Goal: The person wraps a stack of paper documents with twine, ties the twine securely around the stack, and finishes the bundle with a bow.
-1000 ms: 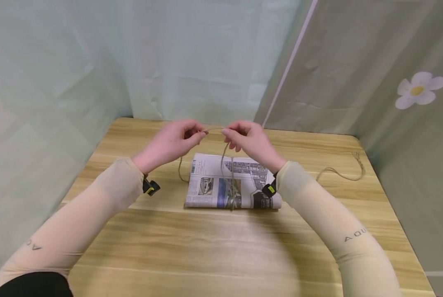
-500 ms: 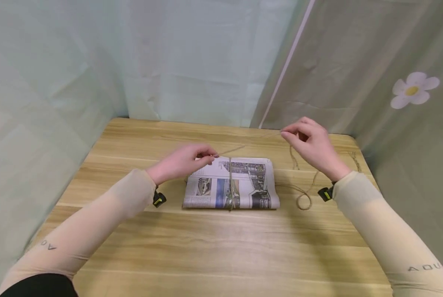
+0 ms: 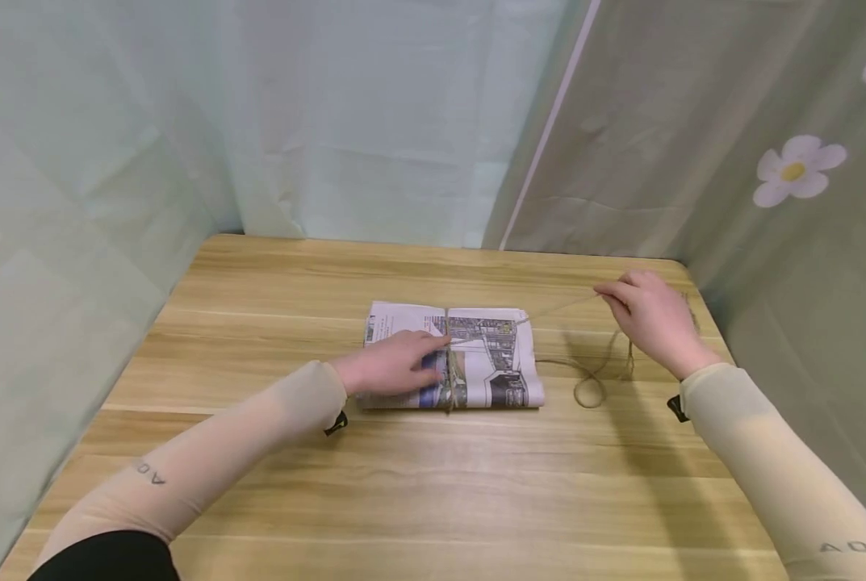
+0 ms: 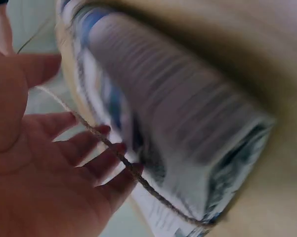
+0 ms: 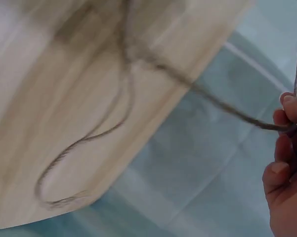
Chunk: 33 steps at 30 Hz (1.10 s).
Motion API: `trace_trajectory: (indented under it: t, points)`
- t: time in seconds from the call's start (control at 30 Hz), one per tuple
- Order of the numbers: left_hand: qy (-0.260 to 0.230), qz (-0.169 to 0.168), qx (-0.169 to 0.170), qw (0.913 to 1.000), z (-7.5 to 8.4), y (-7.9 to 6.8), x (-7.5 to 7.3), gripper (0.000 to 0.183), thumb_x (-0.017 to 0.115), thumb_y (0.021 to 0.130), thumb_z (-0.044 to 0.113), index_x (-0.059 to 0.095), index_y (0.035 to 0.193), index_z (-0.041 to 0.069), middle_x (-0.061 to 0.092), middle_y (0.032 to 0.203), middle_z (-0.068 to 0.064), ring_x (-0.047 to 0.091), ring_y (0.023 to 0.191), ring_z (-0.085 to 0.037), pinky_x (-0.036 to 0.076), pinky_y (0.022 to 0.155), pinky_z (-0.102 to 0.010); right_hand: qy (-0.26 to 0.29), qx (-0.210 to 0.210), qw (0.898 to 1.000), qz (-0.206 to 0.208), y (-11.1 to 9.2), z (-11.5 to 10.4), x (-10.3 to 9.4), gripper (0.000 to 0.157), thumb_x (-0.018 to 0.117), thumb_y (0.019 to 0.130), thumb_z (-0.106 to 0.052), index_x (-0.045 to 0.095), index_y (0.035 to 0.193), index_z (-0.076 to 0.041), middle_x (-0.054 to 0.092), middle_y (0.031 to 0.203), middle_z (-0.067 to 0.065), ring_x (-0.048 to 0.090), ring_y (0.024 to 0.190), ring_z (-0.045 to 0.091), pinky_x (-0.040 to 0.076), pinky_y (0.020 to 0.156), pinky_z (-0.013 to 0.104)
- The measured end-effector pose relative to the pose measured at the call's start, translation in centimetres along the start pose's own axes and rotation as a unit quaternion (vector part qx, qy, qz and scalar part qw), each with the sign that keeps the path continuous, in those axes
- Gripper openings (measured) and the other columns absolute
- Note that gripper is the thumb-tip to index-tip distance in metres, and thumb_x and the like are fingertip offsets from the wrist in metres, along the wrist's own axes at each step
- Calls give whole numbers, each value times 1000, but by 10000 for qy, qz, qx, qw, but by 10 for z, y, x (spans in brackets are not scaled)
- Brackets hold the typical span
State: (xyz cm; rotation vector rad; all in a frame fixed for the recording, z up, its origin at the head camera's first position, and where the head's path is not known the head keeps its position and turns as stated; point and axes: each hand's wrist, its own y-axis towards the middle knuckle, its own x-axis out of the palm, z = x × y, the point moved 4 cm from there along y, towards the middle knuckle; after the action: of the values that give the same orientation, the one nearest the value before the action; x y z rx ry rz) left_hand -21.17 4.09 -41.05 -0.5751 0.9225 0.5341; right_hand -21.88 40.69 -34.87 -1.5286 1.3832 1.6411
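A folded newspaper bundle lies on the table, with a band of twine around its middle. My left hand is over its left half, fingers spread towards the band. Across those loosely straight fingers runs a strand of twine in the left wrist view, thumb apart from them. To the right, above the table, my right hand pinches a twine strand that stretches back to the bundle. The right wrist view shows this twine between thumb and fingers of the right hand.
Loose twine lies in a loop on the wooden table, right of the bundle. Its frayed end shows near the table edge in the right wrist view. Hanging curtains stand behind the table and at its sides.
From close together above the bundle, my hands have moved apart. The right drew its twine rightward and lower; the left let go of its pinch and came down over the newspaper, fingers extended.
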Motion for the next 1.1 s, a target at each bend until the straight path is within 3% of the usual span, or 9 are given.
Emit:
trace_trajectory:
  t: [0.1, 0.23, 0.47, 0.6, 0.93, 1.1]
  points:
    - [562, -296, -80, 9979, 0, -4, 14, 78, 52, 104, 53, 24, 163, 10, 32, 163, -17, 30, 149, -36, 23, 122, -51, -89, 210, 9993, -297, -5, 9, 11, 23, 67, 99, -8, 75, 120, -8, 62, 90, 5, 52, 77, 26, 43, 56, 39]
    - [914, -444, -220, 9946, -8, -15, 23, 81, 40, 104, 62, 13, 165, 16, 17, 168, -12, 16, 154, -35, 14, 122, -59, -91, 374, 9967, -710, -9, 12, 25, 25, 65, 100, -7, 73, 123, -5, 69, 100, 11, 58, 89, 32, 51, 69, 48]
    - [759, -409, -260, 9959, -44, -35, 9, 82, 45, 103, 60, 14, 165, 17, 16, 169, -11, 14, 154, -35, 12, 122, -60, 177, 568, 9948, -828, -11, 10, 39, 22, 63, 100, -6, 72, 121, -4, 72, 112, 15, 62, 102, 36, 50, 87, 55]
    - [731, -420, -349, 9958, -59, -41, 2, 81, 46, 103, 58, 16, 165, 16, 15, 169, -10, 12, 155, -35, 11, 123, -58, 292, 674, 9945, -744, -11, 12, 42, 22, 62, 100, -4, 73, 120, -4, 72, 111, 16, 62, 103, 37, 50, 89, 56]
    - [1004, -344, -500, 9931, -52, -35, -2, 78, 43, 103, 54, 17, 164, 12, 17, 168, -14, 16, 154, -38, 14, 122, -57, 527, 934, 9886, -1055, -11, 26, 66, 24, 58, 102, -4, 70, 122, 3, 67, 119, 25, 58, 114, 47, 42, 103, 61]
    - [1044, -254, -514, 9929, -50, -35, -5, 73, 42, 105, 48, 20, 164, 11, 20, 168, -16, 19, 153, -38, 15, 122, -57, 722, 1338, 9834, -989, -19, 34, 61, 29, 53, 104, -6, 66, 129, 1, 64, 127, 26, 57, 115, 48, 46, 94, 63]
